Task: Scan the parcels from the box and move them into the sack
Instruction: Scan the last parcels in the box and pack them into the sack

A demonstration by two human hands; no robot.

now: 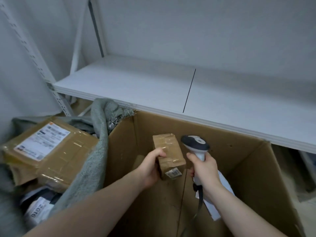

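Over the open box (248,168), left hand (150,168) grips a small parcel (168,154), fingers wrapped round its left side. Right hand (205,168) clenches the scanner (195,144) just beside it, rt of parcel. Label (173,173) sits on the near end, below the scanner head. Sack (92,151) lies left, so left hand's nearer.

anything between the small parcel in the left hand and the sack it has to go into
Partly. The small parcel, held in the left hand over the box, must clear the box's left wall and the sack's raised rim. Inside the sack's mouth, a large parcel already fills much of the opening.
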